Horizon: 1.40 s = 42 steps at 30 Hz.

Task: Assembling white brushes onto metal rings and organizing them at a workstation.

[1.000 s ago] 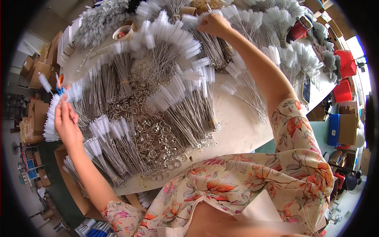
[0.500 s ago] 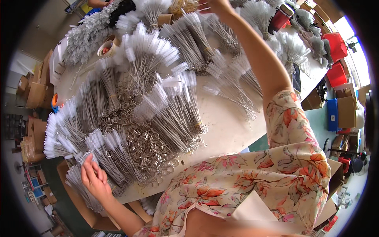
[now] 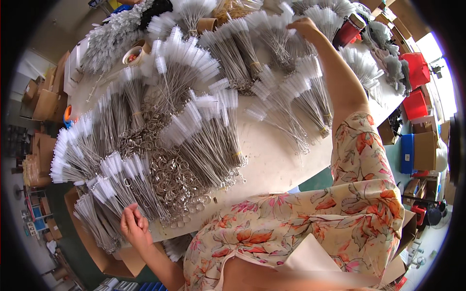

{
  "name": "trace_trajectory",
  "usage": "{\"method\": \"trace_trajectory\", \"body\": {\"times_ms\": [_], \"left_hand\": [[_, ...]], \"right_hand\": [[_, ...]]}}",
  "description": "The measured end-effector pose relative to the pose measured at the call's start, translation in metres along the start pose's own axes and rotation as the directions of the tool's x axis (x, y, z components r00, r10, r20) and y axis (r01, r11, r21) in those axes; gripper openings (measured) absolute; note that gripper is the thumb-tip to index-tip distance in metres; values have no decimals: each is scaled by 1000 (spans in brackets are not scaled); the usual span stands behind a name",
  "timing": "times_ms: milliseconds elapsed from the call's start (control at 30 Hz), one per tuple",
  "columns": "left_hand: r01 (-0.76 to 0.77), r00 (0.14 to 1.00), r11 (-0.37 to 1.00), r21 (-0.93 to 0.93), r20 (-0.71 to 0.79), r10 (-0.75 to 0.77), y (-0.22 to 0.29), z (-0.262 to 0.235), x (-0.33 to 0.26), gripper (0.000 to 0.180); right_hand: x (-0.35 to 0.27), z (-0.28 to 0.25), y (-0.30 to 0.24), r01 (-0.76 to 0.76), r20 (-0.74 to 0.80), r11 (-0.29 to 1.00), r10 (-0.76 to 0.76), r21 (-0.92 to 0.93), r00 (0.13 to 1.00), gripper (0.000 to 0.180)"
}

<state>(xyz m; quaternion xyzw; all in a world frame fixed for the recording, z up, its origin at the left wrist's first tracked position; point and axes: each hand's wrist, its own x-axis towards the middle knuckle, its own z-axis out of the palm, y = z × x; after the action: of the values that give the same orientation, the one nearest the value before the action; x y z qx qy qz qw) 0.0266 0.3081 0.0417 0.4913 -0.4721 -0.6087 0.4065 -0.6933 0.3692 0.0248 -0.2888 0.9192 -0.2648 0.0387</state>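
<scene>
At the near left table edge, my left hand [image 3: 136, 226] has its fingers curled together; what they hold, if anything, is too small to make out. It is beside a bundle of wire brushes [image 3: 116, 183] with white bristle heads and thin metal stems. My right arm reaches across to the far side, where my right hand [image 3: 305, 27] has its fingers drawn together beside upright white-bristled brushes [image 3: 274, 36]. Whatever those fingers grip is hidden. Between my hands lie a heap of metal rings [image 3: 174, 177] and a large bundle of brushes [image 3: 206, 145].
More brush bundles [image 3: 310, 92] cover the pale table [image 3: 264, 160]. Farther off are a roll of tape [image 3: 133, 56], a dark red flask [image 3: 348, 30] and a bag of yellowish bands [image 3: 238, 8]. A cardboard box [image 3: 124, 262] stands below the left edge; red bins [image 3: 415, 97] are at right.
My left hand has moved right and nearer to me, off the brush heads. My right hand has come back slightly and right, its fingers now closer together.
</scene>
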Motion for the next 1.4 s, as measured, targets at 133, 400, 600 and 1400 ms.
{"method": "trace_trajectory", "body": {"times_ms": [133,400,600,1400], "left_hand": [[-132,991,990,-50,28,133,0,22,4,29],[-415,804,907,-71,440,401,36,159,-4,21],[-648,658,762,7,510,554,4,203,-3,11],[-704,581,710,32,601,549,-125,132,-109,25]], "right_hand": [[-16,-48,-50,282,-391,933,-351,-225,851,28],[-232,-14,-187,163,-21,132,-712,978,702,23],[-367,19,-209,-155,367,381,-584,912,724,25],[-427,13,-74,855,746,120,-438,-505,502,1]]}}
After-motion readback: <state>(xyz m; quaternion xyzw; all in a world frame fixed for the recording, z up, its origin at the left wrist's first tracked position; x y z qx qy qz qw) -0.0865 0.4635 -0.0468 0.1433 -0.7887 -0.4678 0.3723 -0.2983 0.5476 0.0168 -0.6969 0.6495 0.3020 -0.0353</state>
